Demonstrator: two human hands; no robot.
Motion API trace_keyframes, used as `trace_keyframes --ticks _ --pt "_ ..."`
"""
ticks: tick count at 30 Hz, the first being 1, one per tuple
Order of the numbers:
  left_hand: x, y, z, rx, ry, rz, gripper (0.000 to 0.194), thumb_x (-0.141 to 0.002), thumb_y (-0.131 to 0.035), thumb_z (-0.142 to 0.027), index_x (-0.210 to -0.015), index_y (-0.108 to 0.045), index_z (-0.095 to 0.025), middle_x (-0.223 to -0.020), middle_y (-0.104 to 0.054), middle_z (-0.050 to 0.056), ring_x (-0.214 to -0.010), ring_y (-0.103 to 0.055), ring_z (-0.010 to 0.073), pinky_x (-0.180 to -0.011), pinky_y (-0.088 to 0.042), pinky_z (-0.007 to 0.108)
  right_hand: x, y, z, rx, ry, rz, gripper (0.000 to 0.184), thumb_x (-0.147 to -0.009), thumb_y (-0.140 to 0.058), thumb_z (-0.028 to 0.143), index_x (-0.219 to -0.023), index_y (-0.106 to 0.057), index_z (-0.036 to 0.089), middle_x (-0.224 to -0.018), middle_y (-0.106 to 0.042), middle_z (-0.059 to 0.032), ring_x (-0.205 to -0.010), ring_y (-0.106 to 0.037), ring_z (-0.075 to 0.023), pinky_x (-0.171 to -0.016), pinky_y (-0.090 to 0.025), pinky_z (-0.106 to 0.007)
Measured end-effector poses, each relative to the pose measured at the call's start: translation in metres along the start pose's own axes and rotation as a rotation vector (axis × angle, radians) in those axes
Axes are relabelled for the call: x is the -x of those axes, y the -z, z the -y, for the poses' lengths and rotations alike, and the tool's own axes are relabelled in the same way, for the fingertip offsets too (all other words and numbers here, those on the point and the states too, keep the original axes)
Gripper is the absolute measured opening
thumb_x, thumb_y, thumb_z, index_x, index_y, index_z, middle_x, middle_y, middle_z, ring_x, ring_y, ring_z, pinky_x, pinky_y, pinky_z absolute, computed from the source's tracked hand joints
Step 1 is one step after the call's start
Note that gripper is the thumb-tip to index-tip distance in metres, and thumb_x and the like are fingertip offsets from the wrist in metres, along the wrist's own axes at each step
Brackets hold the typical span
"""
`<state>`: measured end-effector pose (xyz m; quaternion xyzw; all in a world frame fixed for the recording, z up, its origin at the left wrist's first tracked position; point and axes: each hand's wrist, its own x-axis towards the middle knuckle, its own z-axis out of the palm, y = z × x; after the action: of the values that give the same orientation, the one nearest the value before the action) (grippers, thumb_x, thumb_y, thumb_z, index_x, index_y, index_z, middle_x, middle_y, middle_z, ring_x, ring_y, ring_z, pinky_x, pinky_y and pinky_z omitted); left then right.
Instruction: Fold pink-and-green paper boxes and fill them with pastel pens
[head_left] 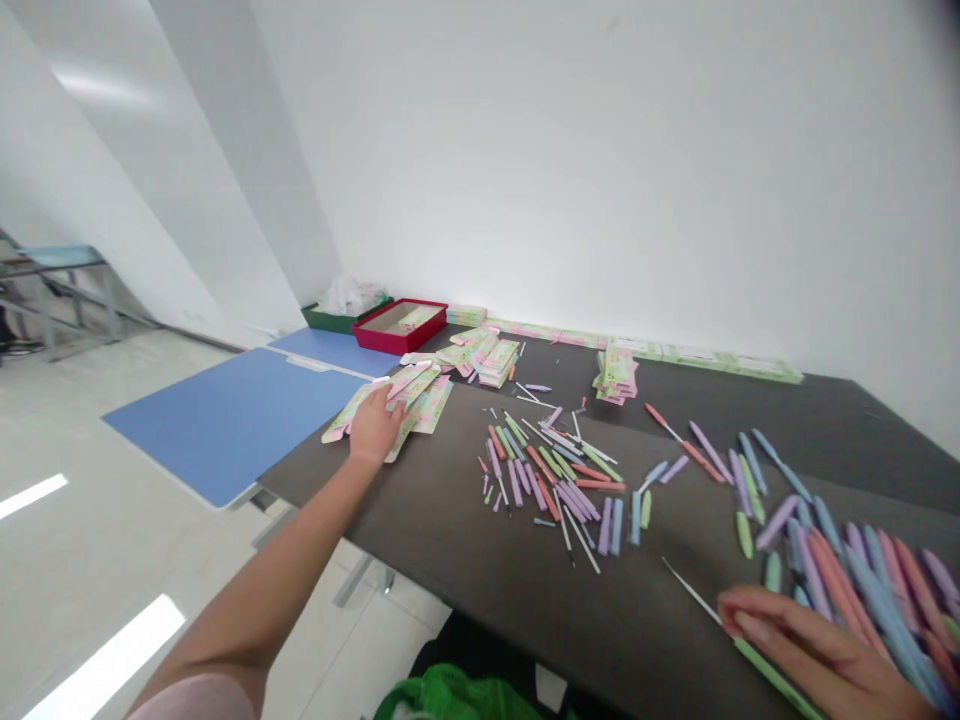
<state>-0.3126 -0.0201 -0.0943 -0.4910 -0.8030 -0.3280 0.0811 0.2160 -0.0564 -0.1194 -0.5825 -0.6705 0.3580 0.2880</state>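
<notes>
At the left end of the dark table, my left hand point(375, 425) lies at a loose heap of pink-and-green printed packets point(431, 405). Its fingers are closed at a packet's edge, partly hidden. On the lower right, my right hand point(817, 645) pinches a slim pen point(776, 680) with a light green barrel and a thin white shaft pointing up and left. Beside and behind that hand is a blurred pile of pastel pen barrels point(885, 570). Between my hands lie scattered coloured pen parts point(540, 465) and thin white refills point(583, 543).
Stacked packets point(498, 362) and another bundle point(616, 375) stand farther back. A row of packets point(697, 357) runs along the wall. A red box point(375, 338) and a green box point(330, 320) with a plastic bag point(352, 297) sit on the blue table point(240, 410).
</notes>
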Motion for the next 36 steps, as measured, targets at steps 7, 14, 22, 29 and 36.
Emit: trace_keyframes --ticks 7,14,22,29,36 --pt "-0.021 -0.021 0.009 -0.123 -0.08 0.126 0.021 -0.08 -0.06 -0.023 -0.097 -0.063 -0.01 -0.117 -0.064 0.019 -0.121 -0.049 0.0325 -0.112 -0.016 0.053 -0.015 -0.009 0.037 -0.072 0.031 0.2 0.043 -0.067 -0.063 0.066 -0.084 -0.075 0.028 -0.088 -0.072 -0.0053 -0.085 -0.069 -0.0249 -0.081 -0.056 -0.028" --pt "-0.002 -0.011 -0.008 0.011 -0.096 0.046 0.029 -0.089 -0.045 -0.027 -0.101 -0.065 -0.009 -0.125 -0.06 0.02 -0.125 -0.047 0.0308 -0.112 -0.023 0.046 -0.006 -0.006 0.017 -0.051 -0.025 0.195 0.044 -0.068 -0.062 0.066 -0.086 -0.074 0.028 -0.088 -0.071 -0.0047 -0.086 -0.068 -0.0235 -0.078 -0.056 -0.024" --pt "0.06 0.01 -0.073 0.392 -0.031 0.07 0.053 -0.096 -0.032 -0.048 -0.116 -0.064 -0.01 -0.108 -0.071 0.01 -0.098 -0.065 0.0238 -0.09 -0.049 0.035 -0.003 -0.034 0.039 -0.352 -0.081 0.238 0.042 -0.07 -0.069 0.057 -0.096 -0.072 0.025 -0.097 -0.071 -0.0085 -0.094 -0.067 -0.0268 -0.089 -0.054 -0.037" --pt "0.157 -0.001 -0.163 0.832 -0.236 0.427 0.03 -0.092 -0.051 -0.035 -0.109 -0.071 -0.021 -0.11 -0.071 0.006 -0.105 -0.064 0.0207 -0.094 -0.049 0.032 -0.009 -0.077 0.082 -0.969 -0.018 0.05 0.062 -0.073 -0.076 0.043 -0.127 -0.048 0.031 -0.13 -0.056 -0.0057 -0.117 -0.055 -0.0211 -0.105 -0.041 -0.041" --pt "0.199 -0.017 -0.194 0.805 -0.914 0.529 0.048 -0.085 -0.063 -0.036 -0.13 -0.056 -0.024 -0.127 -0.062 0.011 -0.117 -0.058 0.0224 -0.102 -0.046 0.034 0.006 -0.057 0.074 -1.146 -0.14 -0.13 0.039 -0.072 -0.076 0.044 -0.101 -0.062 0.022 -0.106 -0.066 -0.005 -0.099 -0.062 -0.0234 -0.087 -0.051 -0.038"
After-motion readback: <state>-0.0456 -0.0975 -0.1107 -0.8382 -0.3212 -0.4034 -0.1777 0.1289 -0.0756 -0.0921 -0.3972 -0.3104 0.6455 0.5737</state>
